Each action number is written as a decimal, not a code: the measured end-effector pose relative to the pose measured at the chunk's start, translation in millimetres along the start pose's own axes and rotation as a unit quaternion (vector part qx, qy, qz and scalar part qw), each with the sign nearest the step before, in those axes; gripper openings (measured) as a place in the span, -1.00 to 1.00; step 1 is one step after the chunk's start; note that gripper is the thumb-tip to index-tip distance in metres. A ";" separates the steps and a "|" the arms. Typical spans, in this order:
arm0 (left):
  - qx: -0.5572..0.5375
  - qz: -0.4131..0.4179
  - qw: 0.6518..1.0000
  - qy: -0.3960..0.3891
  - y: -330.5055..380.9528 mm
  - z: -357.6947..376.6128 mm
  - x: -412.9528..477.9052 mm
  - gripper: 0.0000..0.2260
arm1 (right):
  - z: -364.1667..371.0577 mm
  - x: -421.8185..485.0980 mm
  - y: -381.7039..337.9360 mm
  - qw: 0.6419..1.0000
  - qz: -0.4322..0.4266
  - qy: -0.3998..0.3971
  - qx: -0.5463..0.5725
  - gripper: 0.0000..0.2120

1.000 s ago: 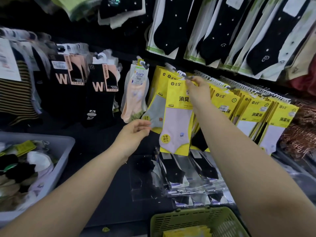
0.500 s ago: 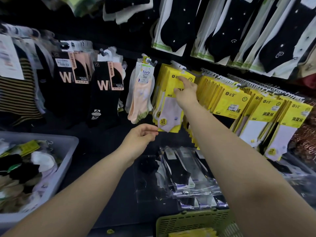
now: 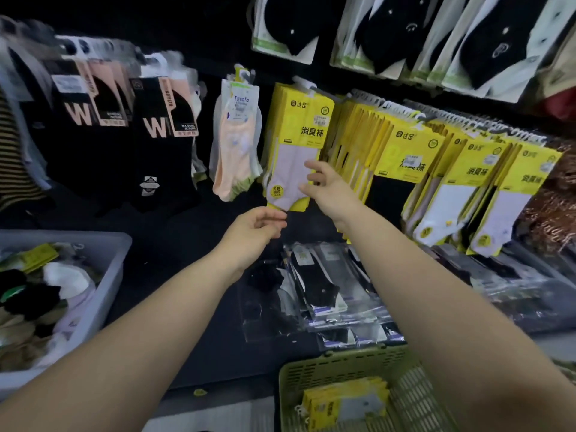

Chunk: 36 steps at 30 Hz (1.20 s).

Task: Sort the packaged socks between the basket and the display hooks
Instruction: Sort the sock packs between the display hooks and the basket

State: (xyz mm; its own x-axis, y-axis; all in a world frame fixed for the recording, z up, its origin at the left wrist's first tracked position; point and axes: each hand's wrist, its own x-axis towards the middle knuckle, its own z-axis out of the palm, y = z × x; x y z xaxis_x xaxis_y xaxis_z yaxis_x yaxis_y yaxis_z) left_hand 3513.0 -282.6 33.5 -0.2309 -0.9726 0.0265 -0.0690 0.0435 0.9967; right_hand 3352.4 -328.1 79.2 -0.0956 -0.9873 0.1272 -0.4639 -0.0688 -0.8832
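A yellow sock pack (image 3: 297, 132) with a pale sock inside hangs at the front of a display hook (image 3: 311, 87). My right hand (image 3: 324, 185) hovers at its lower right edge with the fingers spread and holds nothing. Just under the pack's bottom corner is my left hand (image 3: 254, 227), its fingers loosely curled; I cannot tell whether they touch the pack. At the bottom of the view, the green basket (image 3: 311, 366) holds more yellow packs (image 3: 343, 403).
Rows of similar yellow packs (image 3: 411, 157) fill the hooks to the right. Black "W" packs (image 3: 156, 126) and a peach sock pack (image 3: 235, 141) hang to the left. A grey bin (image 3: 115, 247) of loose socks stands at left. Clear packs of black socks (image 3: 318, 285) lie on the shelf below.
My right hand pushed the yellow pack back along the hook, let go of its top and dropped to its lower edge. The left hand stayed below the pack.
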 end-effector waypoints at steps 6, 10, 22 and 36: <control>0.031 -0.030 0.998 -0.053 -51.4 31.5 -19.1 -0.80 | -1.7 -62.2 81.1 0.996 0.075 -0.051 0.023 -0.67; 0.088 -0.075 0.986 -0.123 -114.7 63.7 -49.6 -0.85 | 0.2 -114.8 158.4 0.982 0.154 -0.109 0.005 -0.77; 0.217 -0.135 0.939 -0.231 -238.1 115.2 -99.1 -0.87 | 33.8 -219.3 376.6 0.893 0.270 -0.217 -0.287 -0.46; 0.288 -0.124 0.912 -0.264 -276.4 117.2 -92.1 -0.74 | 77.4 -208.9 466.2 0.830 0.111 -0.196 -0.511 -0.39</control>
State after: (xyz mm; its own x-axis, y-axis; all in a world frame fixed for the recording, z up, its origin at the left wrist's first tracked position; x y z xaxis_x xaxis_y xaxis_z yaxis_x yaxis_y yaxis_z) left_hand 3439.7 -178.3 -253.5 -0.5629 -0.7307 -0.3864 -0.6464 0.0979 0.7567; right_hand 3224.3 -165.1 -394.1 -0.0766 -0.9439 -0.3212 -0.9968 0.0797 0.0037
